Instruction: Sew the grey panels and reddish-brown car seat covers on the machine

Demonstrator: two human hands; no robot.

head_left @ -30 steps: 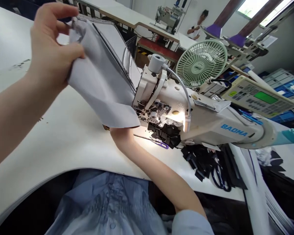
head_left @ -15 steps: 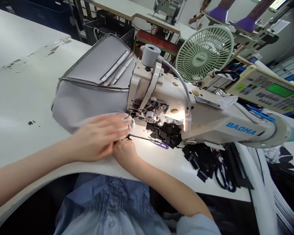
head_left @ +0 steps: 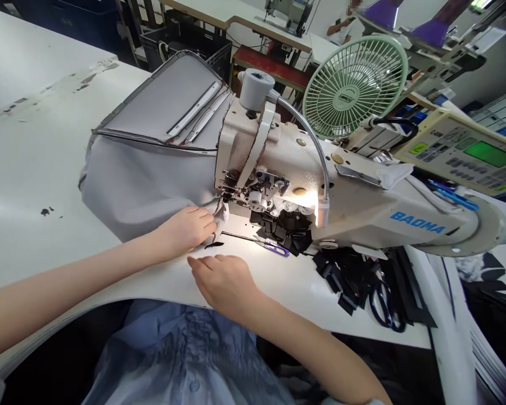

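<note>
A large grey fabric piece (head_left: 143, 174), with dark bound edges and pale strips on its upper panel, lies under the head of a sewing machine (head_left: 257, 140). My left hand (head_left: 185, 229) is closed on the near edge of this fabric, just in front of the needle area. On the white table my right hand (head_left: 225, 281) lies lower and to the right, its fingers curled; whether anything is in them is hidden. A short black strip (head_left: 213, 244) rests between the two hands. Beside it, purple-handled thread snips (head_left: 277, 248) lie near the machine's bed.
Small black pieces (head_left: 284, 228) are heaped under the machine's arm, with more black pieces (head_left: 346, 275) and dark-handled scissors (head_left: 385, 306) to the right. A green fan (head_left: 354, 87) and control panel (head_left: 468, 149) stand behind. A person (head_left: 341, 28) is in the background.
My left hand has gone from lying flat on the fabric to gripping its edge. My right hand has moved down, away from the left hand and the machine, uncovering the black strip.
</note>
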